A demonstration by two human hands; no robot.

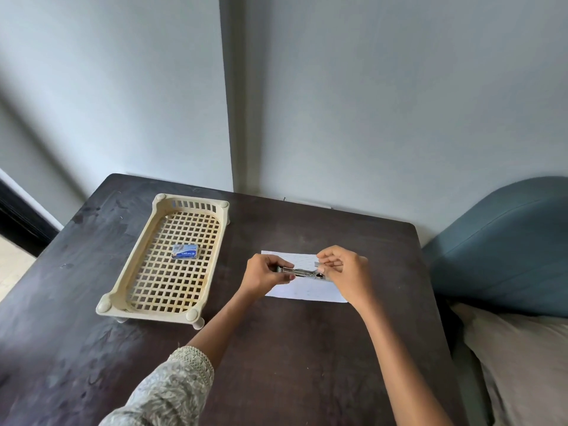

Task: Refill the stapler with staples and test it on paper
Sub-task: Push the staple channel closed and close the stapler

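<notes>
A small metal stapler (302, 272) is held just above a white sheet of paper (307, 292) on the dark table. My left hand (266, 273) grips its left end. My right hand (344, 270) is closed on its right end, fingers pinched at the top part there; whether a strip of staples is between them I cannot tell. A small blue staple box (184, 251) lies in the cream plastic tray (144, 241) to the left, apart from both hands.
The dark wooden table (276, 348) stands against a grey wall. The lattice tray takes up its left part. A blue-grey upholstered chair (507, 241) with a beige cushion stands beside the table's right edge.
</notes>
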